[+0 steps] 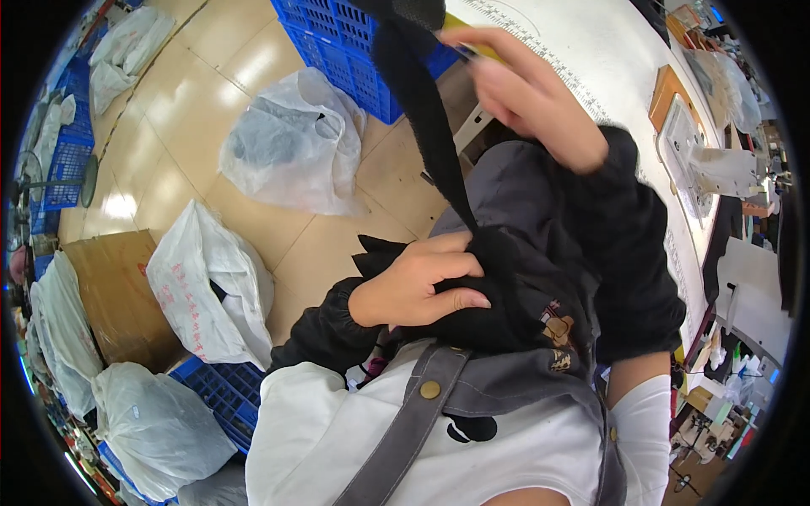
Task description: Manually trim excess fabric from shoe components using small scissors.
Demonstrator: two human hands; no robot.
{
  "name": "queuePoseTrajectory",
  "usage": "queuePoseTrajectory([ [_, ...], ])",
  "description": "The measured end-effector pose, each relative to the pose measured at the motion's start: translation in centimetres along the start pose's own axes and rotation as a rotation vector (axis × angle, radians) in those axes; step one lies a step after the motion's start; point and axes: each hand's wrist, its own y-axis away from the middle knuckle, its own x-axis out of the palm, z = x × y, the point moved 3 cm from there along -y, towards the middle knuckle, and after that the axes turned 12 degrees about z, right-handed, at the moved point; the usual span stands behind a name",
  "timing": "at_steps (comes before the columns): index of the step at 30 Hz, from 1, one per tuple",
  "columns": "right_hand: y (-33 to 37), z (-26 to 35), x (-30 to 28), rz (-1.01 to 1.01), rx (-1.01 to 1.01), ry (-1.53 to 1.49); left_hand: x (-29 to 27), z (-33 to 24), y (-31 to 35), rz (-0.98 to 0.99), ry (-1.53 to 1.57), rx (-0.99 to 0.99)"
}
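My left hand is closed round a bundle of black fabric pieces on my lap, thumb on top; their pointed ends stick out to its left. A long black fabric strip runs from the bundle up to a dark mass at the top edge. My right hand, smeared by motion, is raised to the right of the strip by the white table's edge. Its fingers are curled on something small and dark with a shiny edge, too blurred to name. A grey apron lies under the fabric.
Blue crates stand ahead beside the white table, which has a measuring scale along its edge. A sewing machine is at the right. Plastic bags and a cardboard box stand on the tiled floor at left.
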Motion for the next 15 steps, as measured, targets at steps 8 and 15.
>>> queuePoseTrajectory([
  [8, -5.7, -2.1, 0.2, 0.055, 0.275, 0.133, -0.8, -0.9, -0.3, 0.132, -0.033, -0.054],
  [15, 4.1, -3.3, -0.5, -0.069, 0.011, 0.126, -8.1, 0.6, 5.0, -0.156, 0.337, -0.086],
])
